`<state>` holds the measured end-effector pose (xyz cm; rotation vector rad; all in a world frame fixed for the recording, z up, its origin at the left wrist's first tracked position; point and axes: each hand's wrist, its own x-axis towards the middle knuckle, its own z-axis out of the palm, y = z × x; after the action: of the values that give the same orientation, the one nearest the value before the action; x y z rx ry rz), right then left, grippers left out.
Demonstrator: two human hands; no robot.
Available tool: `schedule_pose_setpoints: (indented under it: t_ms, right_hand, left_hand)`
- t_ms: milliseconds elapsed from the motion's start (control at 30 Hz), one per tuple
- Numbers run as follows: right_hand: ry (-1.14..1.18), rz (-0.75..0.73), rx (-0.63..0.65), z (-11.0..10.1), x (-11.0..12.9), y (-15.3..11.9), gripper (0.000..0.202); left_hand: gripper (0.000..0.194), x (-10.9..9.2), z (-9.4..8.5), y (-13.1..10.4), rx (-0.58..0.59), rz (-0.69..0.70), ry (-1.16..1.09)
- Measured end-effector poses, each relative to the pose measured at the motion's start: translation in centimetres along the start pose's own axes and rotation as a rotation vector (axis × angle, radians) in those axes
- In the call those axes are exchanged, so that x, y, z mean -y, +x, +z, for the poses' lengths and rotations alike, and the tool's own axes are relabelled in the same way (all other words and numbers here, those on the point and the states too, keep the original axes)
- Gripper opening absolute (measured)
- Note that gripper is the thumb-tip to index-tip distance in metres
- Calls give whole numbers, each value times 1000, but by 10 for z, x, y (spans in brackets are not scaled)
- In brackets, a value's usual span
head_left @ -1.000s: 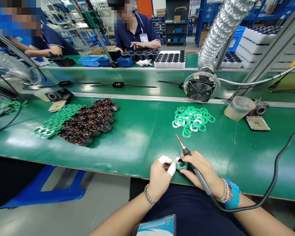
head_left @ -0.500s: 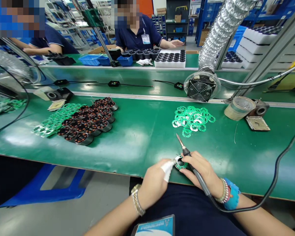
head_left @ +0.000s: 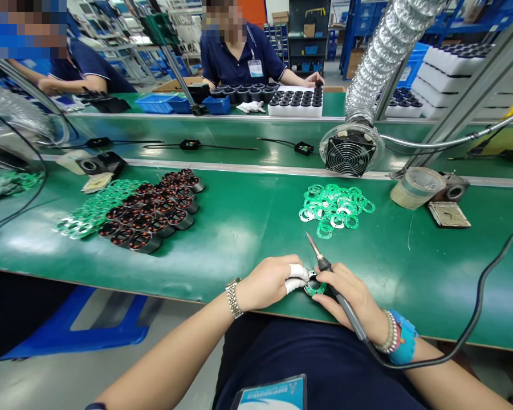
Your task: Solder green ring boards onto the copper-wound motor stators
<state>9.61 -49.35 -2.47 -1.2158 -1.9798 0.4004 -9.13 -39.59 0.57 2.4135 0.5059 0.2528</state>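
Near the table's front edge lies a green ring-shaped circuit board (head_left: 314, 288), seemingly on top of a round dark part. My left hand (head_left: 267, 283), with white covers on thumb and finger, pinches the board's left edge; whether a thin wire is in the pinch I cannot tell. A soldering iron (head_left: 346, 310) is gripped in my right hand (head_left: 361, 296), its tip pointing up and away, off the board. Thumb and fingertips of that hand also steady the board's right side. Beyond it lies a loose pile of green ring boards (head_left: 337, 206).
Rows of motor stators (head_left: 154, 212) stand left, beside overlapping green boards (head_left: 98, 206). A fan with a duct (head_left: 348, 155), a round tub (head_left: 416, 189) and a soldering-iron stand (head_left: 453, 191) line the back. The iron's cable (head_left: 481, 290) loops right. Across the bench, a co-worker's hand touches a white tray (head_left: 294, 111).
My left hand has turned, its wrist and forearm swinging left and up, and its covered fingers now pinch the board's upper-left edge. My right hand stays put. The co-worker's hand lowered onto the tray.
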Motion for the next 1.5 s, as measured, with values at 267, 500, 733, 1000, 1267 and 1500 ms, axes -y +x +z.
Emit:
schedule_pose_setpoints:
  t_ms: [267,500,733,1000,1267,1500]
  right_hand:
    - [5,14,10,0,0,-1,22]
    - [1,29,3,1,0,-3,22]
    - [52,60,15,-2,1,0,22]
    - [227,145,203,-35,-9,3,41]
    - [0,15,38,-13,-4,-7,31]
    - [26,45,31,-15,-2,-5,28]
  left_hand:
    - [4,2,3,8,44,-149,-206]
    - [9,-14,47,1,-337,-513,-806]
    - [24,-22,58,1,-505,-546,-1024]
    - [15,-24,65,-21,-382,-494,-720]
    - [17,-21,53,-11,-328,-298,-75]
    - [21,-11,41,-9,-85,-388,-336]
